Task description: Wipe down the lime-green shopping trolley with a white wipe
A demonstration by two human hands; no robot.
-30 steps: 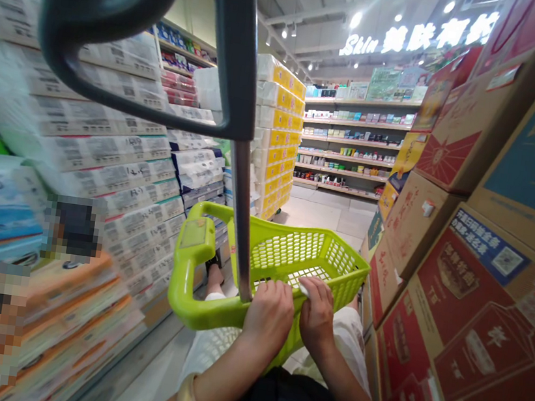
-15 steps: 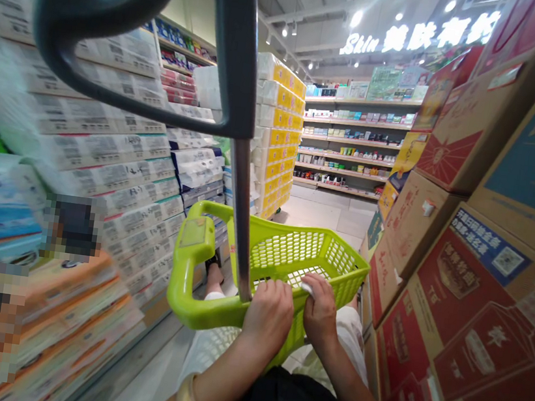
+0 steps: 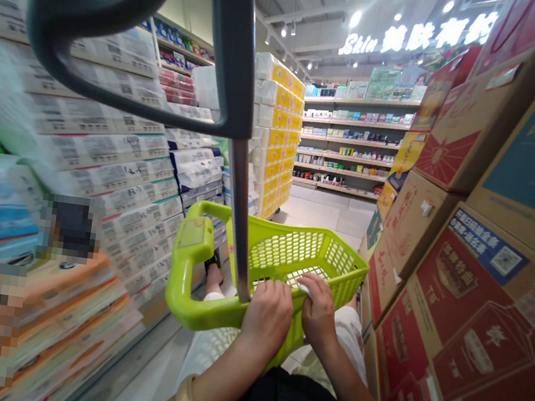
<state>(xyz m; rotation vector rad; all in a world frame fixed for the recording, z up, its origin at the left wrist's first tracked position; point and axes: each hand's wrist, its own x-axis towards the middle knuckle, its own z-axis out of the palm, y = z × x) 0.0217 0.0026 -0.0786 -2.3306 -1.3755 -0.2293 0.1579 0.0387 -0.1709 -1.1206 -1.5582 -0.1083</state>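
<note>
A bright green plastic shopping basket [image 3: 270, 234] with lattice walls stands between my legs. Its inside shows bare lattice where my hands do not cover it. My left hand [image 3: 268, 312] is closed over the near rim, just right of the metal pole, with a gold-coloured bracelet on the wrist. Close beside it, my right hand [image 3: 318, 309] is curled over the same rim. Something small and white [image 3: 305, 289] shows at its fingers; I cannot make out what it is. From the basket's left side the metal pole [image 3: 238, 203] rises to a dark grey loop handle [image 3: 244, 85] near my view.
Stacked packs of paper [image 3: 131, 149] line the left, with orange-wrapped packs [image 3: 95, 309] low in front. Cardboard cartons [image 3: 491, 335] wall the right side closely. Ahead lie pale floor tiles [image 3: 330, 209], a yellow-and-white stack [image 3: 276, 136] and shelves of small goods [image 3: 351, 126].
Almost nothing differs. The grey loop handle sits slightly further left in view, and both hands keep their hold on the basket's rim.
</note>
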